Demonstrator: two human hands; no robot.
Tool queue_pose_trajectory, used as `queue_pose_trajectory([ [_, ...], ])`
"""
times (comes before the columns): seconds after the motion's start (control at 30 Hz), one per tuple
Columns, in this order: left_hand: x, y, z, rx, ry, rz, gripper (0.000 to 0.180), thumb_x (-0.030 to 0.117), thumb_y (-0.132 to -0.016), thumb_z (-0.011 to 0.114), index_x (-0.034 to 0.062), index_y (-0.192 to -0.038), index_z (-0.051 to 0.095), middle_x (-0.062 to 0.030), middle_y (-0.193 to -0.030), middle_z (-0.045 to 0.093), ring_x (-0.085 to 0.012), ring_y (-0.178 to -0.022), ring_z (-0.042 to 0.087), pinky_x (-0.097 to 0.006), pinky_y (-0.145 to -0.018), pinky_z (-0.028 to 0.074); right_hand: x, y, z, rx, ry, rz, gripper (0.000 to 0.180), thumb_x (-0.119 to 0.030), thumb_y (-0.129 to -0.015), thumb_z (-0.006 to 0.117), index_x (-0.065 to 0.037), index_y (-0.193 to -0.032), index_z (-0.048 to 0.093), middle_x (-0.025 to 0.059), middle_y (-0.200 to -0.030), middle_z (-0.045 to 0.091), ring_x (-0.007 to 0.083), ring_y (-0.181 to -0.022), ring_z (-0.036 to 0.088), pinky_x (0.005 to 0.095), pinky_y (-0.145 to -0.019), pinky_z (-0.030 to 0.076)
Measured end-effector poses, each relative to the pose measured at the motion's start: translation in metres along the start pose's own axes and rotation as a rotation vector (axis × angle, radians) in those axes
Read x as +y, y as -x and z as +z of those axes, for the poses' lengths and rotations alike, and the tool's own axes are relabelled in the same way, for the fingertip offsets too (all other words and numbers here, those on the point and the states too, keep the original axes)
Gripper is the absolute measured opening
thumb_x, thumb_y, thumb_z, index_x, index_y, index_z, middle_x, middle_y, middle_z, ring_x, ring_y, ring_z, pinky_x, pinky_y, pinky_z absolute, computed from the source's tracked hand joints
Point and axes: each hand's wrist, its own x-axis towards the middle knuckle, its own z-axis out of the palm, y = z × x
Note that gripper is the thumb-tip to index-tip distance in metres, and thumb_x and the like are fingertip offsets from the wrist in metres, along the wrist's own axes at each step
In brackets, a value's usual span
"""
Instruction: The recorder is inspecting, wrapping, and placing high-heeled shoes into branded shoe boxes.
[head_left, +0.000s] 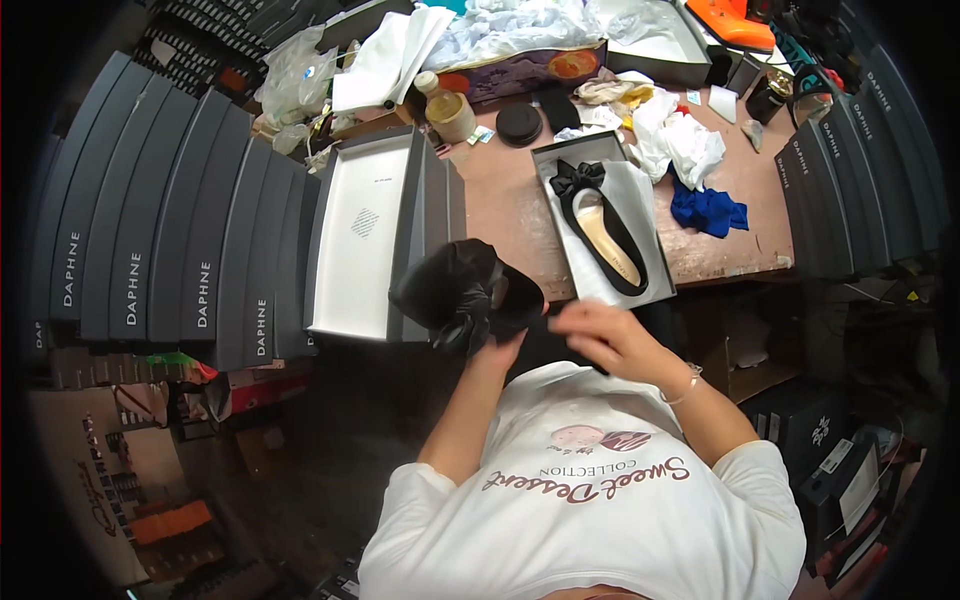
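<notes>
In front of my body, my left hand point(503, 345) grips a black shoe point(455, 290) with a bow on its toe; the shoe hides most of the fingers. My right hand point(612, 338) is just beside the shoe's back end, its fingers curled together. Whatever those fingertips may hold is too dark and small to make out. Beyond the right hand, an open shoe box point(655, 288) lined with white paper sits at the table's front edge. In it lies a matching black flat shoe point(612, 245) with a bow and a beige insole.
Grey shoe boxes point(170, 230) stand in a row at left, beside a white-lined open box part point(360, 235). More boxes point(850, 180) stand at right. On the table point(495, 190) are a bottle point(447, 112), a round black lid point(518, 124), a blue cloth point(708, 208) and crumpled white paper point(675, 135).
</notes>
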Motion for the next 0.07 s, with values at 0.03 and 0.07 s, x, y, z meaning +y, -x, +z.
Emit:
queue_pose_trajectory([
  [0.03, -0.005, 0.002, 0.002, 0.1, 0.193, -0.169, 0.048, 0.048, -0.083, 0.064, 0.0095, -0.11, 0.06, -0.013, -0.109, 0.064, -0.0264, -0.103, 0.062, -0.052, -0.092, 0.049, -0.001, -0.006, 0.005, 0.194, 0.164, 0.021, 0.032, -0.002, -0.085, 0.062, -0.004, -0.117, 0.063, 0.0142, -0.106, 0.062, 0.0263, -0.098, 0.06, 0.0327, -0.088, 0.047],
  [0.07, -0.01, 0.0, 0.007, 0.084, 0.19, -0.188, 0.048, 0.048, -0.083, 0.064, 0.0095, -0.11, 0.06, -0.013, -0.109, 0.064, -0.0264, -0.103, 0.062, -0.052, -0.092, 0.049, 0.011, -0.013, 0.012, 0.049, 0.49, 0.056, 0.034, -0.002, -0.085, 0.061, -0.006, -0.119, 0.062, 0.0157, -0.119, 0.058, 0.0259, -0.104, 0.06, 0.0363, -0.09, 0.048],
])
